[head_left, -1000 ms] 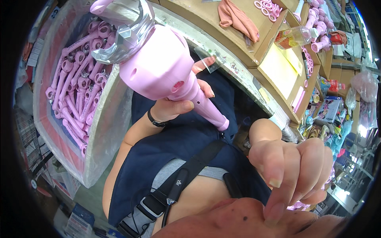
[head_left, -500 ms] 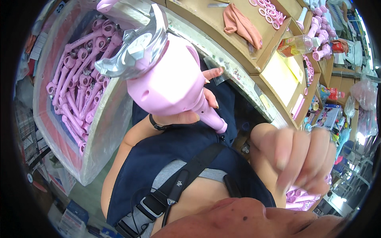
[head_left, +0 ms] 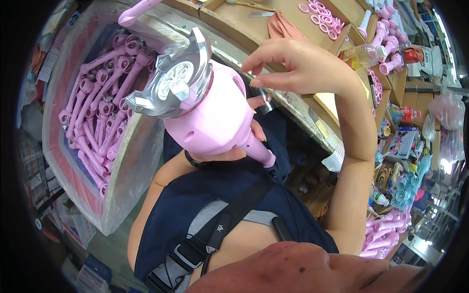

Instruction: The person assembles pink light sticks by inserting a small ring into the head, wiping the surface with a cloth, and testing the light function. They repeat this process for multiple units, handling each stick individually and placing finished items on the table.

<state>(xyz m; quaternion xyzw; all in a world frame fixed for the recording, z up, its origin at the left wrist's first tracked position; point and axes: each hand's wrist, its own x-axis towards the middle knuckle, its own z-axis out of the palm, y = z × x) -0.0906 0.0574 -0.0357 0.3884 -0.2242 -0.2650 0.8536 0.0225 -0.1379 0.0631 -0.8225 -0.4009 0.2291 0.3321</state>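
Observation:
A pink plastic light stick (head_left: pixel 212 115) with a faceted round head and a short handle is in my left hand (head_left: pixel 227 155). The fingers wrap the base of the head and the handle, thumb across the near side. A silver crown-shaped piece (head_left: pixel 178 80) with a white patterned disc sits on top of the head, tilted to the upper left. My right hand (head_left: pixel 300 63) hangs over the bench edge, close to the right of the head; thumb and fingers are apart with nothing visible between them. It partly hides a salmon-coloured cloth (head_left: pixel 283 27).
At left a plastic-lined bin (head_left: pixel 124 195) holds many pink handle parts (head_left: pixel 97 105). Cardboard trays (head_left: pixel 220 14) cover the bench, with pink rings (head_left: pixel 322 19) and a bottle of yellow liquid (head_left: pixel 362 54). More pink parts (head_left: pixel 383 234) lie at lower right.
My right hand has swung from the lower right up and left to above the bench edge, near the light stick. The light stick has shifted and tipped slightly in my left hand.

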